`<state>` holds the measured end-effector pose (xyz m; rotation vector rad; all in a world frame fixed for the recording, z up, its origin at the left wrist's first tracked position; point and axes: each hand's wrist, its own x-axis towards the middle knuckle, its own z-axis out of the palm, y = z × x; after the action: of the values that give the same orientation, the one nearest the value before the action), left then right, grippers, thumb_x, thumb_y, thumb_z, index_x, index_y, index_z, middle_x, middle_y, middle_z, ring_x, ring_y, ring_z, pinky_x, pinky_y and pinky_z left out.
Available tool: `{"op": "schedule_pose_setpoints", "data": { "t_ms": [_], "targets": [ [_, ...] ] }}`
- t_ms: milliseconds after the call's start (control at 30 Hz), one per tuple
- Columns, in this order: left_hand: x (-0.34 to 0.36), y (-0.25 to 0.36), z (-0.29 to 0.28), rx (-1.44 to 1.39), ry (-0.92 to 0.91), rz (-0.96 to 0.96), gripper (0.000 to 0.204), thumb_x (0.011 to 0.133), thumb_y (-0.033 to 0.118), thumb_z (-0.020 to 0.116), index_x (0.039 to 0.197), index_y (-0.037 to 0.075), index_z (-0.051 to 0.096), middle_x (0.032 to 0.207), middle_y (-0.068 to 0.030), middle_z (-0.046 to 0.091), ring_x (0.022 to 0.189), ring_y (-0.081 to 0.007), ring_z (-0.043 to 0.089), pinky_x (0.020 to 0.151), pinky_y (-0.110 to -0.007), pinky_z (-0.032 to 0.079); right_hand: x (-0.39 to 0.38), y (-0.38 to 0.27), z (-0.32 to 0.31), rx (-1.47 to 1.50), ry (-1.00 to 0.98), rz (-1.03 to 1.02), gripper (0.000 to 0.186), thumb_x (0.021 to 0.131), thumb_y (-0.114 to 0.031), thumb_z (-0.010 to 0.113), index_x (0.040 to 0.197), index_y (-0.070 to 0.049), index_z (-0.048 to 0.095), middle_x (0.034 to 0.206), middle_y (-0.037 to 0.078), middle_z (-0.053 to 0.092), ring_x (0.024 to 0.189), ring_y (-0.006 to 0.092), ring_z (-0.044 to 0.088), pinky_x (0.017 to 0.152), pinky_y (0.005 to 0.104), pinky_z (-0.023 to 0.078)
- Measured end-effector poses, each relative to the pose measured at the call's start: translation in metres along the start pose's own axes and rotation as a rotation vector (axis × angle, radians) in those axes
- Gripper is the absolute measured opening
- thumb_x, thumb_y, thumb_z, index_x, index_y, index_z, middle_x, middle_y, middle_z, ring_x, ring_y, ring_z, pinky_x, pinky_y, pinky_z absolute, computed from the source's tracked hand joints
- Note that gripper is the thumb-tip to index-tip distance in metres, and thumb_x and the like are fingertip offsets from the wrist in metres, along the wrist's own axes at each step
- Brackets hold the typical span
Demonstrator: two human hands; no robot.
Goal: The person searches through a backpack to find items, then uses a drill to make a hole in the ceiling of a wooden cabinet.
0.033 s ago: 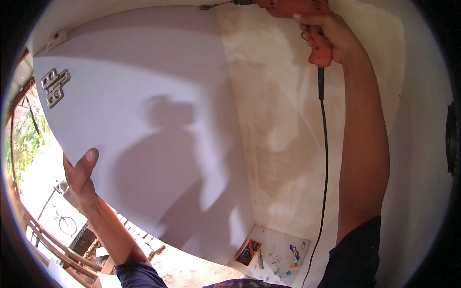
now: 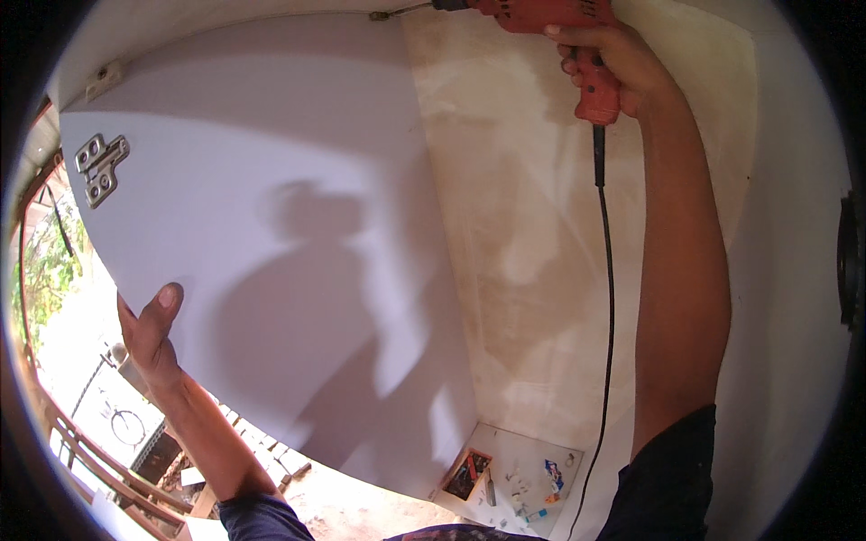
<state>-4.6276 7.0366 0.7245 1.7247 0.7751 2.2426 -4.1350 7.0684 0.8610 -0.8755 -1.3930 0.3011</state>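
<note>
At the upper right my right hand (image 2: 604,68) is closed round the grip of a red power drill (image 2: 597,106). The drill lies sideways, its bit running left to a small metal fitting (image 2: 380,16) at the top of a large white panel (image 2: 352,117); I cannot tell whether they touch. My left hand (image 2: 153,325) holds the panel's left edge, thumb flat on the face, the other fingers mostly hidden behind. A metal cabinet hinge (image 2: 102,169) sits on the panel above this hand. Another small fitting (image 2: 104,79) is on the surface above.
From the drill a black cord (image 2: 609,298) hangs down. Below, a white surface (image 2: 559,446) carries a wooden box (image 2: 467,473) of tools and several small bits. Beige (image 2: 523,270) and white walls stand behind and right. Outdoors at left is a bicycle (image 2: 127,426).
</note>
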Motion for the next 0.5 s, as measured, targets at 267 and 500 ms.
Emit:
{"op": "schedule_pose_setpoints", "data": {
  "t_ms": [267,500],
  "targets": [
    [0.001,-0.007,-0.004,-0.075,-0.038,-0.021,0.059,0.079,0.022,0.076,0.126,-0.008,0.057,0.107,-0.0136,0.065,0.095,-0.0233,0.062,0.088,-0.033,0.048,0.005,-0.006,-0.006,0.033,-0.029,0.059,0.023,0.091,-0.009,0.076,0.109,-0.003,0.063,0.083,0.01,0.066,0.067,0.0201,0.064,0.06,0.0377,0.055],
    [0.007,-0.015,-0.017,-0.067,-0.156,0.023,0.077,0.08,0.021,0.076,0.143,-0.009,0.046,0.117,-0.0155,0.063,0.104,-0.0249,0.061,0.094,-0.033,0.049,-0.002,-0.001,-0.005,-0.065,-0.044,0.0,0.047,0.081,-0.027,0.087,0.115,-0.007,0.062,0.088,0.003,0.066,0.074,0.0134,0.063,0.063,0.03,0.05]
  ]
}}
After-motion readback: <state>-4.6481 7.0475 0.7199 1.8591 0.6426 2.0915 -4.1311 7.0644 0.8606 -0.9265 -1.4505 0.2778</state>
